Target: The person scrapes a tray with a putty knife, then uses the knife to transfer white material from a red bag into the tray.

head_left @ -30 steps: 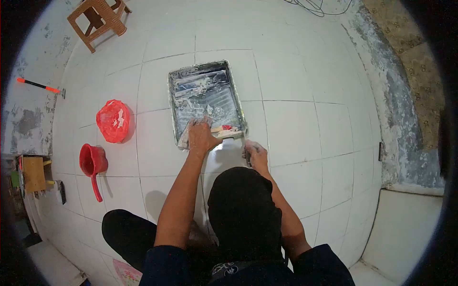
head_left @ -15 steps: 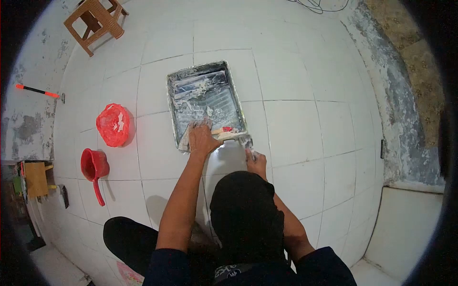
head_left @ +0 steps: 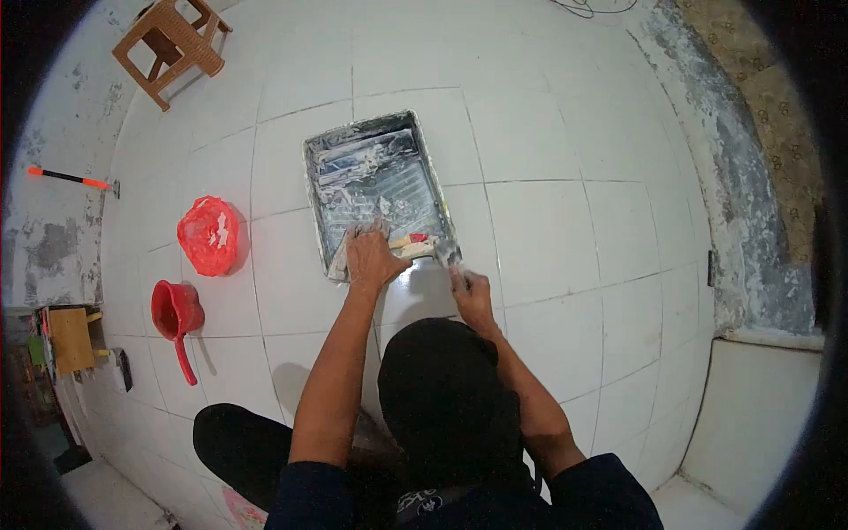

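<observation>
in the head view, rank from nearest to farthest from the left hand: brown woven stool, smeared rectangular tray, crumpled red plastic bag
1. Smeared rectangular tray: directly under the left hand.
2. Crumpled red plastic bag: on the floor to the left.
3. Brown woven stool: far left, toward the top.

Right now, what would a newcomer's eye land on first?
The dark, white-smeared tray on the pale tiles, with the left hand at its near edge and the right hand holding a scraper at its near right corner. Then the bright red dipper and red plastic bag, left of the tray.
</observation>
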`<move>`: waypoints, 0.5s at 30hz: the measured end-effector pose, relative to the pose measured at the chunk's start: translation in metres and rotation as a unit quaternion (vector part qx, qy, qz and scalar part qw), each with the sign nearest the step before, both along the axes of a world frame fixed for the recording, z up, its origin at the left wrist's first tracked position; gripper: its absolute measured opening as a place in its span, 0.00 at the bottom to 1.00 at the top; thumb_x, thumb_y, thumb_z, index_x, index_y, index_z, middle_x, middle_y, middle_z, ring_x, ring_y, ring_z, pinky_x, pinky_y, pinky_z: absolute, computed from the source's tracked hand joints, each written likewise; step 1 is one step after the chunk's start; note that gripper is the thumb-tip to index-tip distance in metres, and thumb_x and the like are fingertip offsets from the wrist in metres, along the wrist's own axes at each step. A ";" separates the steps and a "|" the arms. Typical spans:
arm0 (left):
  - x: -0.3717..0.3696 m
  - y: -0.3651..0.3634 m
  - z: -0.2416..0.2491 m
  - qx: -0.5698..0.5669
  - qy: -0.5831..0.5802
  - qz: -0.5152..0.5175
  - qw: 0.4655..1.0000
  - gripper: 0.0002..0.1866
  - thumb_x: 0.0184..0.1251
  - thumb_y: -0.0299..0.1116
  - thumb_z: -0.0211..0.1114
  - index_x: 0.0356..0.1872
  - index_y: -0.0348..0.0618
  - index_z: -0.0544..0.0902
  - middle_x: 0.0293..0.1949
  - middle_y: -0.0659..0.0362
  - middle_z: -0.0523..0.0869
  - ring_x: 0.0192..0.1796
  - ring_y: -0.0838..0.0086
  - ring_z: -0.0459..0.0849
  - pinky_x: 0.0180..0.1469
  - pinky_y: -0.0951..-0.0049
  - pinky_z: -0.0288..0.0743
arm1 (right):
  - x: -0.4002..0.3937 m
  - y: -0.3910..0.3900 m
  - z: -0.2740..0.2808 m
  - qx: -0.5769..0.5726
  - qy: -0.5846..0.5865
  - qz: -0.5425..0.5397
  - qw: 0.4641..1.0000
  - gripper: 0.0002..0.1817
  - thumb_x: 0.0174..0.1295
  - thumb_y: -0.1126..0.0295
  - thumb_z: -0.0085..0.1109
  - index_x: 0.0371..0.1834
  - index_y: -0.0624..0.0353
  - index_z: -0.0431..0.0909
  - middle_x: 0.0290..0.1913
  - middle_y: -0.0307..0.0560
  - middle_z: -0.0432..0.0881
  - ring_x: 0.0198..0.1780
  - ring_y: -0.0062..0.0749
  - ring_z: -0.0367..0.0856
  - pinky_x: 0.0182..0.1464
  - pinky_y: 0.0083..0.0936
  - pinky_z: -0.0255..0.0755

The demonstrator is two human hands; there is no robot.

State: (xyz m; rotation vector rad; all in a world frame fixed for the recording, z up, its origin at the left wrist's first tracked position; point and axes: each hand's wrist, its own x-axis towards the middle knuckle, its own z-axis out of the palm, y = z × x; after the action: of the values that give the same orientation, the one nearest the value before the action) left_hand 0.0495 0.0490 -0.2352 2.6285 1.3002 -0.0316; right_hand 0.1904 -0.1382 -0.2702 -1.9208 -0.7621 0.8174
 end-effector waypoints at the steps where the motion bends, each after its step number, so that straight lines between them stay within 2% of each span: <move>1: 0.004 0.003 0.006 -0.067 0.035 0.029 0.997 0.51 0.36 0.65 0.80 0.62 0.41 0.83 0.68 0.49 0.80 0.62 0.59 0.84 0.77 0.53 0.59 | 0.001 0.007 -0.003 -0.004 0.004 -0.001 1.000 0.27 0.75 0.55 0.55 0.25 0.71 0.78 0.17 0.58 0.74 0.20 0.37 0.72 0.29 0.42 0.66; 2: 0.005 0.000 0.011 -0.135 0.072 0.055 0.987 0.50 0.36 0.65 0.80 0.61 0.40 0.83 0.67 0.49 0.80 0.62 0.59 0.84 0.77 0.53 0.59 | 0.004 0.021 -0.008 0.009 -0.001 -0.012 1.000 0.28 0.75 0.55 0.55 0.24 0.72 0.78 0.17 0.58 0.74 0.20 0.38 0.73 0.29 0.43 0.67; 3: 0.003 -0.003 0.004 -0.135 0.074 0.054 0.987 0.50 0.36 0.65 0.80 0.61 0.40 0.83 0.67 0.49 0.80 0.62 0.59 0.84 0.77 0.53 0.59 | 0.006 0.033 -0.014 0.027 -0.009 -0.022 0.999 0.29 0.75 0.55 0.55 0.24 0.72 0.79 0.17 0.59 0.74 0.20 0.39 0.75 0.29 0.44 0.67; 4: 0.000 -0.006 -0.001 -0.063 0.025 0.025 0.997 0.50 0.37 0.66 0.80 0.60 0.39 0.84 0.66 0.48 0.81 0.60 0.58 0.85 0.76 0.53 0.59 | 0.001 0.037 -0.017 0.029 -0.007 -0.022 0.999 0.29 0.75 0.55 0.55 0.24 0.72 0.79 0.17 0.59 0.74 0.20 0.39 0.75 0.29 0.44 0.67; 5: -0.003 -0.005 -0.005 0.010 -0.023 -0.003 1.000 0.49 0.37 0.66 0.79 0.59 0.39 0.84 0.65 0.48 0.82 0.58 0.58 0.86 0.76 0.53 0.59 | -0.004 0.042 -0.020 0.026 -0.055 -0.050 0.997 0.29 0.75 0.54 0.55 0.23 0.71 0.79 0.17 0.58 0.75 0.21 0.39 0.75 0.29 0.44 0.68; 6: -0.004 -0.003 -0.004 0.012 -0.022 0.000 1.000 0.49 0.37 0.66 0.79 0.59 0.39 0.84 0.65 0.48 0.82 0.58 0.58 0.86 0.76 0.53 0.59 | -0.008 0.044 -0.026 0.024 -0.103 -0.076 0.991 0.30 0.75 0.53 0.56 0.22 0.71 0.79 0.17 0.58 0.75 0.21 0.39 0.76 0.30 0.43 0.68; 8: -0.001 -0.004 0.000 -0.031 0.005 0.011 0.999 0.49 0.39 0.61 0.78 0.64 0.40 0.81 0.66 0.47 0.81 0.62 0.60 0.84 0.78 0.57 0.56 | -0.014 0.025 -0.041 0.010 -0.111 -0.063 0.992 0.30 0.75 0.53 0.56 0.21 0.70 0.79 0.17 0.58 0.75 0.21 0.40 0.76 0.30 0.43 0.69; 10: -0.001 -0.003 0.000 -0.020 -0.002 0.006 1.000 0.49 0.39 0.61 0.78 0.63 0.39 0.81 0.66 0.47 0.81 0.61 0.60 0.85 0.78 0.57 0.56 | -0.009 0.010 -0.037 0.004 -0.127 -0.056 0.990 0.30 0.75 0.53 0.56 0.21 0.69 0.79 0.17 0.58 0.76 0.21 0.40 0.76 0.30 0.42 0.69; 12: 0.000 -0.003 0.005 -0.014 -0.004 0.005 1.000 0.49 0.39 0.62 0.78 0.63 0.39 0.82 0.66 0.47 0.82 0.61 0.60 0.85 0.79 0.57 0.55 | -0.006 -0.003 -0.025 -0.001 0.008 -0.049 0.999 0.30 0.75 0.53 0.56 0.20 0.69 0.80 0.18 0.60 0.77 0.20 0.44 0.75 0.30 0.41 0.70; 13: 0.002 -0.003 0.012 -0.044 0.008 0.014 0.999 0.48 0.39 0.61 0.78 0.62 0.39 0.82 0.65 0.46 0.82 0.60 0.60 0.85 0.79 0.57 0.56 | -0.002 -0.003 -0.020 0.012 0.013 -0.039 0.999 0.31 0.75 0.51 0.55 0.20 0.69 0.79 0.16 0.55 0.77 0.20 0.39 0.75 0.29 0.39 0.69; 15: 0.000 -0.009 0.013 -0.081 0.025 0.019 0.996 0.48 0.39 0.60 0.78 0.62 0.38 0.82 0.64 0.46 0.83 0.59 0.59 0.86 0.79 0.57 0.56 | 0.006 0.021 -0.020 0.028 -0.022 -0.026 0.999 0.32 0.75 0.51 0.55 0.19 0.68 0.79 0.16 0.54 0.77 0.20 0.37 0.75 0.29 0.38 0.69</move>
State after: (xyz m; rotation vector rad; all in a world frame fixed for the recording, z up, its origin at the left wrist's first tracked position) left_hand 0.0499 0.0401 -0.2219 2.4806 1.3043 -0.1897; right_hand 0.1961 -0.1171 -0.2899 -1.9055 -0.7511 0.7168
